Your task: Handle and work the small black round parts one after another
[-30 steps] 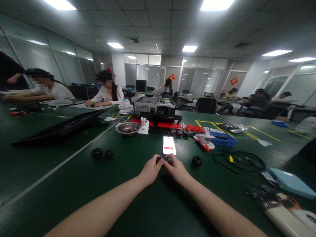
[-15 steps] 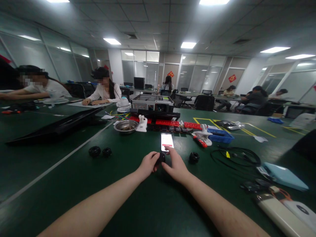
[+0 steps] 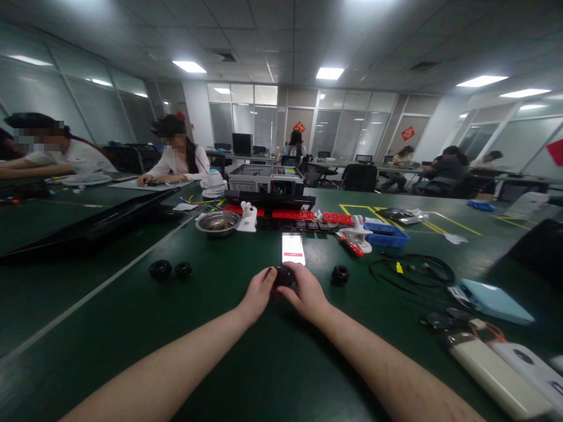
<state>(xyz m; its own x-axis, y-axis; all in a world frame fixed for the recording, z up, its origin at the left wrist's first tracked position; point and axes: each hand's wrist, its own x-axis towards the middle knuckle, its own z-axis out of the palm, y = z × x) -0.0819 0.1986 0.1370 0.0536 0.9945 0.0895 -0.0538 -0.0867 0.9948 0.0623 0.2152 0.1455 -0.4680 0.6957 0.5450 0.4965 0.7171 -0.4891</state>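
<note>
A small black cylindrical part (image 3: 284, 275) is between my two hands, above the green table; its exact kind does not show. My left hand (image 3: 258, 291) is closed on its left side, thumb on top. My right hand (image 3: 308, 291) curls round its right side, thumb low and fingers over the far edge. Just beyond them a phone (image 3: 292, 248) with a lit white screen lies on the table. A black ring-shaped part (image 3: 340, 275) rests to the right of my hands. Two more, a larger ring part (image 3: 160, 269) and a smaller ring part (image 3: 183, 270), lie to the left.
Behind the phone are a metal bowl (image 3: 217, 223) of small pieces, red strips (image 3: 338, 217), a red screwdriver (image 3: 350, 246) and a blue tray (image 3: 387, 235). Black cables (image 3: 413, 269), a light-blue box (image 3: 497, 300) and a cream device (image 3: 497, 375) lie right. Co-workers sit around the room.
My right hand has come down from the phone's lower edge and its fingers have closed round the black part. The view has shifted slightly, so the table things appear further left.
</note>
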